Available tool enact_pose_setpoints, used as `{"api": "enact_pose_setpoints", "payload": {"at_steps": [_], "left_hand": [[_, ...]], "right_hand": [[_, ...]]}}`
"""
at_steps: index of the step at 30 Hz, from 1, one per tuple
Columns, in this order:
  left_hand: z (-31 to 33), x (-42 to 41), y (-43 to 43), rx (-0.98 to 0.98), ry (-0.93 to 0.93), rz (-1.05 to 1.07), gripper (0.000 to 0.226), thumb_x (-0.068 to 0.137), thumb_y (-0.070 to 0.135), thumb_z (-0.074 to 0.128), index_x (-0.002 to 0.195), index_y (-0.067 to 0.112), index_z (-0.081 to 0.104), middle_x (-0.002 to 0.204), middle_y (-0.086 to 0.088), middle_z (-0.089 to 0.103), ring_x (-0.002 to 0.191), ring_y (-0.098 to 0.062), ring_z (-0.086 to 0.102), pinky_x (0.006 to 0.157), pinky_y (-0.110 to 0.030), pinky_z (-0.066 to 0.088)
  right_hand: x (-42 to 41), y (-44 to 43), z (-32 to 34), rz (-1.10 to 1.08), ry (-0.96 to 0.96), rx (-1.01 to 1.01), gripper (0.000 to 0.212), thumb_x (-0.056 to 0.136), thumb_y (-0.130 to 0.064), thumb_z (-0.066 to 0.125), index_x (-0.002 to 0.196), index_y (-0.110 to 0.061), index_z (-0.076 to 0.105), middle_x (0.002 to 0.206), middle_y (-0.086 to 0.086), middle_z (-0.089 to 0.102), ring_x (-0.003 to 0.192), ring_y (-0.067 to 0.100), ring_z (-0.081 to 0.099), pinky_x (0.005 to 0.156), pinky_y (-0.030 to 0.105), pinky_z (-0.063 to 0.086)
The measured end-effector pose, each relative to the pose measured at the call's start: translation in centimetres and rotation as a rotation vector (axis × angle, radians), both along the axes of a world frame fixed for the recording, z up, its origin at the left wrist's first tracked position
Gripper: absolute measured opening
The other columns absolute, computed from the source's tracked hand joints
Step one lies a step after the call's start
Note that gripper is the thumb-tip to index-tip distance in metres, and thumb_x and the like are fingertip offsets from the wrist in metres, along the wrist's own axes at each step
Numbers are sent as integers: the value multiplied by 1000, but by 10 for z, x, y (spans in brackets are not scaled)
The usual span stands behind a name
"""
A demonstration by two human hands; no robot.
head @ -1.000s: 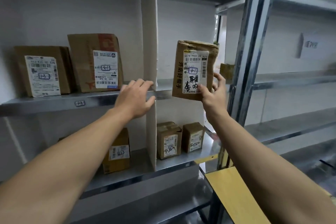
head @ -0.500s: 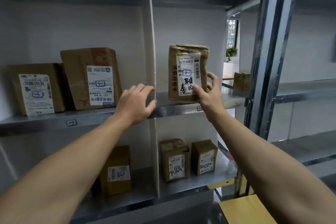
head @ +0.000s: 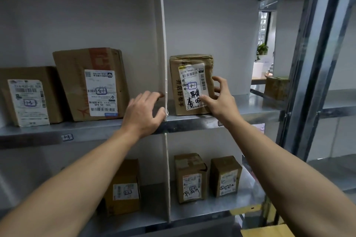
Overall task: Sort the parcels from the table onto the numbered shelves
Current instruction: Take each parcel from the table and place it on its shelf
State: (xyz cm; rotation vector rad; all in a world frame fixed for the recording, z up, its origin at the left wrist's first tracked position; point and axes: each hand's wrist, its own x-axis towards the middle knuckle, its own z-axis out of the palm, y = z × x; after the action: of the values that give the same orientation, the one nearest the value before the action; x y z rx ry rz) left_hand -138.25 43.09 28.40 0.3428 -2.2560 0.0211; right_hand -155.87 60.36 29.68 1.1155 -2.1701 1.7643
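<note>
A brown parcel (head: pixel 190 65) with a white label marked 1-4 stands upright on the metal shelf (head: pixel 194 122), in the compartment right of the white divider (head: pixel 162 44). My right hand (head: pixel 221 102) is at its lower right corner. The fingers are spread, the thumb touches the label and the other fingers lie by the right side. My left hand (head: pixel 144 113) rests with fingers apart on the shelf's front edge at the foot of the divider and holds nothing.
Left of the divider stand two labelled parcels (head: pixel 92 84) (head: pixel 27 96) above a tag reading 1-3 (head: pixel 67 137). The lower shelf holds three small parcels (head: pixel 190 177) (head: pixel 225 177) (head: pixel 123 186). A steel upright (head: pixel 308 63) rises at right, with another box (head: pixel 276 87) behind it.
The parcel went from held in the air to standing on the shelf, pushed back beside the divider. My right hand's fingers have spread off it. The left hand stayed at the divider.
</note>
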Motion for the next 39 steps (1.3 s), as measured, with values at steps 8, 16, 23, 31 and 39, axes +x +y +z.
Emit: {"api": "enact_pose_setpoints", "payload": {"at_steps": [8, 16, 23, 31, 39], "left_hand": [[-1, 1, 3, -8, -40, 86, 41, 86, 41, 48, 117, 16, 56, 110, -5, 58, 102, -23, 52, 88, -40, 41], [-1, 6, 4, 13, -77, 156, 45, 86, 45, 44, 122, 19, 54, 116, -1, 56, 107, -20, 51, 91, -40, 41], [-9, 27, 10, 46, -55, 160, 46, 87, 45, 44, 123, 18, 55, 116, -2, 56, 104, -21, 52, 90, -40, 42], [-17, 54, 11, 57, -41, 132, 47, 87, 46, 44, 124, 19, 55, 117, 0, 58, 107, -18, 52, 92, -41, 41], [-36, 110, 5, 80, -82, 145, 43, 86, 44, 47, 122, 23, 56, 114, 2, 58, 107, -20, 52, 90, -40, 39]], "right_hand": [[-7, -14, 6, 32, -14, 16, 67, 90, -26, 74, 144, -32, 34, 116, -2, 62, 101, 18, 64, 84, 32, 54], [-12, -26, 5, -20, -9, 57, 64, 92, -26, 71, 144, -30, 32, 126, 5, 64, 107, 25, 64, 95, 44, 55], [-7, -22, 1, -69, 21, 85, 69, 90, -33, 72, 147, -31, 33, 132, 7, 60, 118, 28, 60, 101, 48, 50], [25, 0, -11, -140, 187, 30, 48, 98, -30, 62, 142, -16, 47, 138, 4, 54, 127, 17, 49, 110, 39, 41], [105, 1, -48, -143, 481, 81, 38, 99, -29, 56, 134, -15, 54, 133, 6, 54, 121, 22, 49, 100, 40, 45]]}}
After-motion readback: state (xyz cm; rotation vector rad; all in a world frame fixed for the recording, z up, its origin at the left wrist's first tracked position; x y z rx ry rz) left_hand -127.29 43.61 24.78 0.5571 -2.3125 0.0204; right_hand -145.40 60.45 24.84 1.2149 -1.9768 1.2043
